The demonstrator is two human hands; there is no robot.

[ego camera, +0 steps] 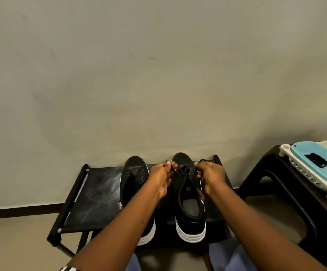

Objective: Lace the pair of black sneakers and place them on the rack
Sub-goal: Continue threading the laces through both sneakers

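This looks like a room in a home. A low black shoe rack with a cloth top (92,198) stands against a plain pale wall (158,75), with a dark strip (22,211) along the bottom of the wall. The floor (12,247) is smooth and light. On the right, a dark brown plastic stool (272,173) holds a white plastic basket (303,173) with a light blue lid (319,165).

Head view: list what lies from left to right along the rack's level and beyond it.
Bare black fabric top of the low rack → unlaced black sneaker with white sole → left hand → black sneaker being laced → right hand → dark brown plastic stool → light blue plastic lid holding a black lace.
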